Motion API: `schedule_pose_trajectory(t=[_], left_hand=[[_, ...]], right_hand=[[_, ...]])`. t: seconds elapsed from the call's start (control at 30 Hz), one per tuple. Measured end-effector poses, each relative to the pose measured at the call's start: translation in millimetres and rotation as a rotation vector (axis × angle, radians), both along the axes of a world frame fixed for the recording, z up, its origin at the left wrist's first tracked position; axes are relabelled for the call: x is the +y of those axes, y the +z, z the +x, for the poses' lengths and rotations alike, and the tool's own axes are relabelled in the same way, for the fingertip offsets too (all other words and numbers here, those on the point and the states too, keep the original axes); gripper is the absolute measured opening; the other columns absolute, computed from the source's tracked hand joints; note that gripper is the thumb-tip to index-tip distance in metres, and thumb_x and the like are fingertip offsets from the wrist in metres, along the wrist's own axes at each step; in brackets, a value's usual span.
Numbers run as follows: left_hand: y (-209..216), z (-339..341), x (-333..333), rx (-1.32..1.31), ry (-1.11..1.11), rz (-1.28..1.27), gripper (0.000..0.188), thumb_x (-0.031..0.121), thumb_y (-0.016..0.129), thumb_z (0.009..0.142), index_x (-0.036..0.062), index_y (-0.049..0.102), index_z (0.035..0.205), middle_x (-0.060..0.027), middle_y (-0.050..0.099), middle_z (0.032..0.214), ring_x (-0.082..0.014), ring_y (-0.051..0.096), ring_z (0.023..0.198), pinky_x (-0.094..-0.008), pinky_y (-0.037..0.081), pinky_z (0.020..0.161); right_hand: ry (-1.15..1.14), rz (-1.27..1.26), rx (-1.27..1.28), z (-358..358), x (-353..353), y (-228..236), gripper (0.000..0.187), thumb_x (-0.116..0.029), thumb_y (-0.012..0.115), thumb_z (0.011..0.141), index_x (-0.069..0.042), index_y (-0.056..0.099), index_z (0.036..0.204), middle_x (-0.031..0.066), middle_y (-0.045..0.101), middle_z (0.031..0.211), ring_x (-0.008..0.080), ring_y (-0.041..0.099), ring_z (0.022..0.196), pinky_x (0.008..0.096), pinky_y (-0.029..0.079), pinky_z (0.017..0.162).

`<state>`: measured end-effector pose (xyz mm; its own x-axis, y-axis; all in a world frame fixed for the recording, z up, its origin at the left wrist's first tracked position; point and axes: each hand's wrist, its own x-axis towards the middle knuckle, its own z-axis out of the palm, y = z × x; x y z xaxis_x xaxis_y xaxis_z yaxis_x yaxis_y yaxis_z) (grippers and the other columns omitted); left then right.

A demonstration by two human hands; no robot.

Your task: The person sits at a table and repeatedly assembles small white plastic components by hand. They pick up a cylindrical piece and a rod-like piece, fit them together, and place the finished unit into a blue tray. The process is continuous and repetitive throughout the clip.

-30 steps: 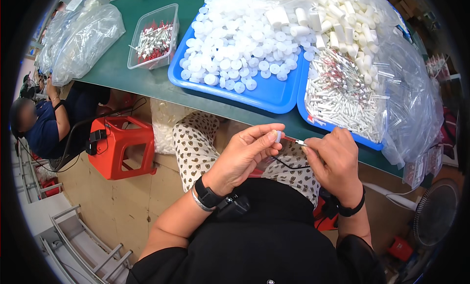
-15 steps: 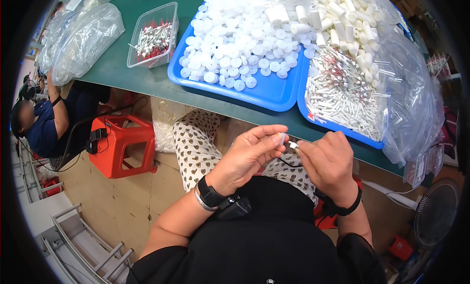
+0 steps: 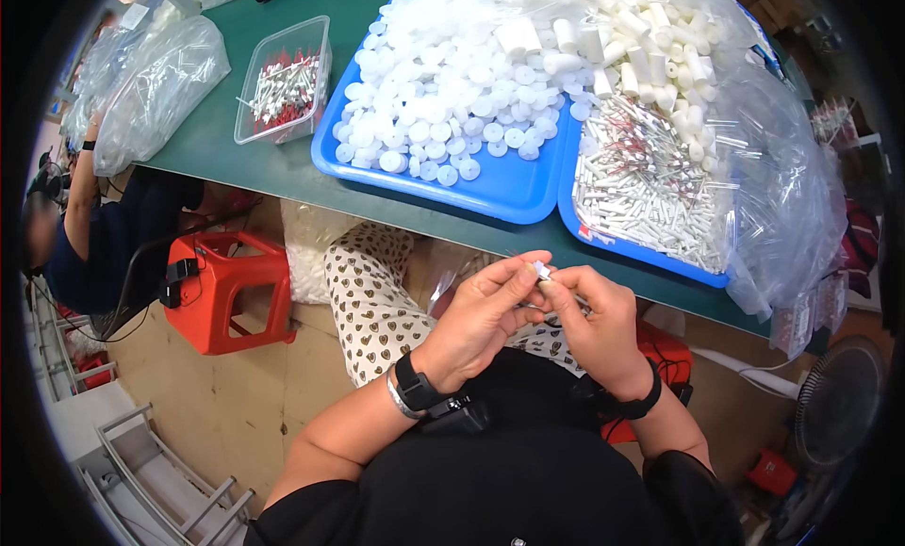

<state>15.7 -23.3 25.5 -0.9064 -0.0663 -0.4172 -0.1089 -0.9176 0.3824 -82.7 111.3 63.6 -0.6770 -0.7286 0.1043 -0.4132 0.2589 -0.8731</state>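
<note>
My left hand (image 3: 483, 322) is closed in a pinch on a small white part (image 3: 541, 270), held over my lap just off the table's front edge. From the other side, the fingertips of my right hand (image 3: 605, 322) press together at the same white part. Its exact kind is too small to make out, and my fingers cover much of it. Beyond my hands, a blue tray (image 3: 471, 199) holds a heap of translucent white discs (image 3: 443, 103). Next to it, a second blue tray (image 3: 650, 257) carries thin white sticks (image 3: 636, 202), some with red wires, and thicker white tubes (image 3: 650, 61).
A clear plastic box (image 3: 319, 94) of red and white pieces stands on the green table (image 3: 212, 131). Plastic bags (image 3: 174, 84) lie at the left, near another person's arm (image 3: 83, 188). A red stool (image 3: 222, 296) stands on the floor, and a fan (image 3: 834, 409) at the right.
My right hand has moved left, so the fingertips of both hands now meet at the white part. The whole view has shifted slightly. At the left, the other person's arm has risen.
</note>
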Motion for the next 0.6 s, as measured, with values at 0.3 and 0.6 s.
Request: schedule_pose_trajectory(t=[0.3, 0.6], left_hand=[[15.8, -1.5, -10.5, -0.012, 0.053, -0.153, 0.038, 0.022, 0.053, 0.102, 0.0000, 0.051, 0.133, -0.0134, 0.065, 0.115, -0.0183, 0.066, 0.102, -0.0305, 0.053, 0.088], [14.8, 1.4, -13.2, -0.036, 0.070, -0.165, 0.038, 0.021, 0.051, 0.103, -0.0013, 0.049, 0.134, -0.0143, 0.064, 0.115, -0.0212, 0.065, 0.106, -0.0342, 0.053, 0.094]], right_hand=[[0.019, 0.238, 0.817, -82.8, -15.5, 21.2, 0.009, -0.002, 0.066, 0.079, -0.003, 0.064, 0.088, 0.0115, 0.061, 0.082, 0.0291, 0.062, 0.076, 0.0395, 0.049, 0.065], [0.203, 0.239, 0.848, -101.0, -15.7, 16.3, 0.007, 0.003, 0.064, 0.077, -0.001, 0.059, 0.082, 0.0108, 0.061, 0.080, 0.0287, 0.061, 0.075, 0.0383, 0.050, 0.065]])
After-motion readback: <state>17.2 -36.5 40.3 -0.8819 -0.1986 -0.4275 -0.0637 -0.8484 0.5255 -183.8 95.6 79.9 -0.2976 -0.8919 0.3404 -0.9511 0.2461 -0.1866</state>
